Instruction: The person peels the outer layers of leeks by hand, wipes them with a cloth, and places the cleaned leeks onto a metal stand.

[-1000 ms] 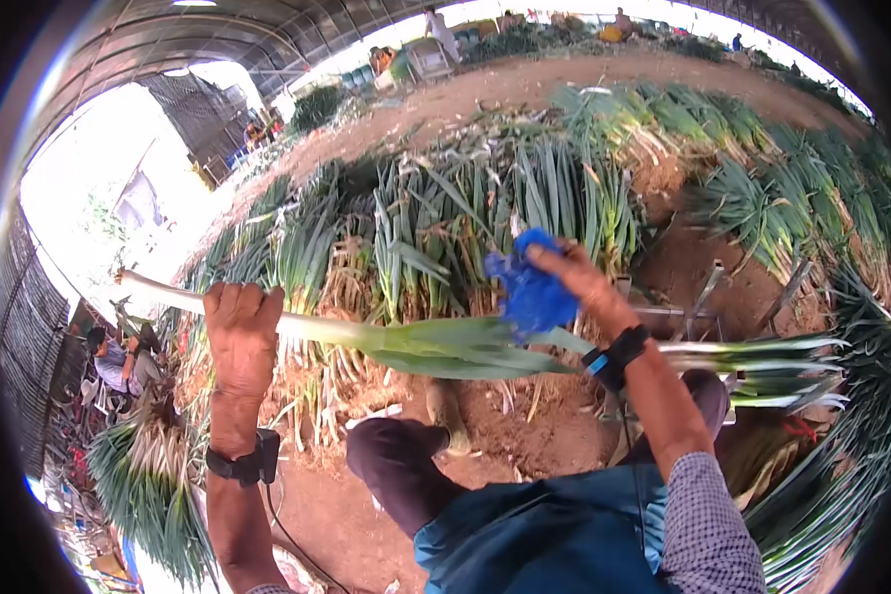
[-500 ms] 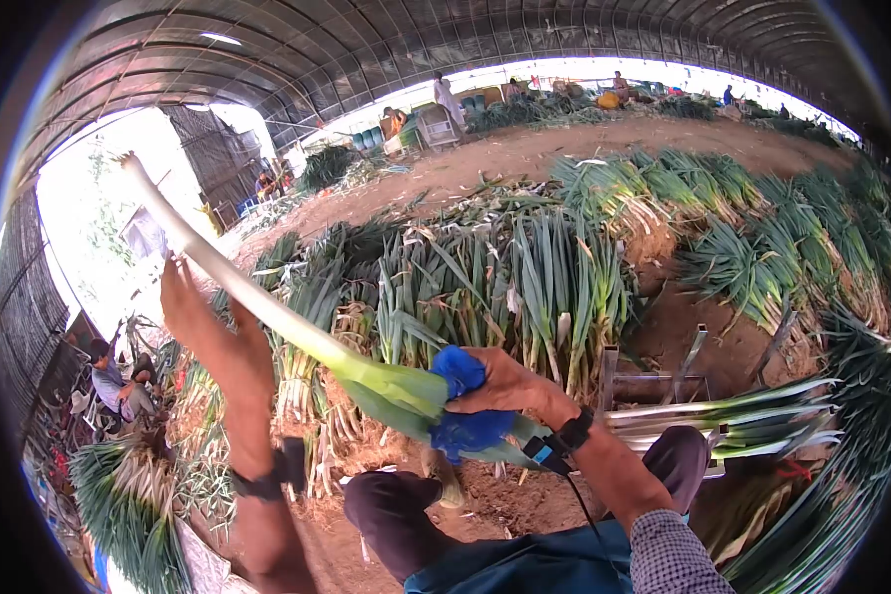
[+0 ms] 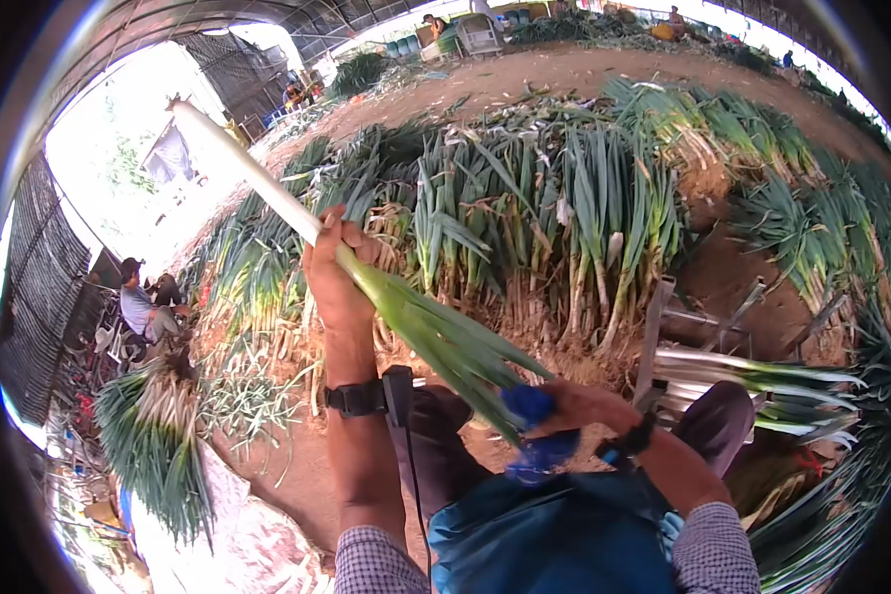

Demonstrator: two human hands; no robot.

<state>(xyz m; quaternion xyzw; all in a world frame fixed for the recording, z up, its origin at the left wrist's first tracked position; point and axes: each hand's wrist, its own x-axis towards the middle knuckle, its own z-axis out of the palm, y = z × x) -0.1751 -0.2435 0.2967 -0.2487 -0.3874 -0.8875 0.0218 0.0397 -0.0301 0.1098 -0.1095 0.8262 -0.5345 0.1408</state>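
Note:
A large leek (image 3: 252,178) slants across the view, its white root end at the upper left and its green leaves (image 3: 441,332) toward my lap. My left hand (image 3: 339,267) is closed round the stalk where white turns to green. Near the leaf tips, my right hand (image 3: 584,404) is closed on a blue cloth (image 3: 537,421), which partly covers the leaf ends. Whether the cloth grips the leaves or only touches them is hard to make out. Both wrists wear black bands.
Dense rows of leeks (image 3: 594,198) stand ahead. Cleaned-looking leeks (image 3: 752,371) lie by a metal frame (image 3: 653,327) at my right. A leek bundle (image 3: 158,426) and a white sack (image 3: 238,525) are at lower left. A seated person (image 3: 144,302) is at left.
My left hand, open beside the white stalk before, has closed round it lower down. My right hand and the blue cloth have moved from the leaf base toward the tips. The view has tilted down.

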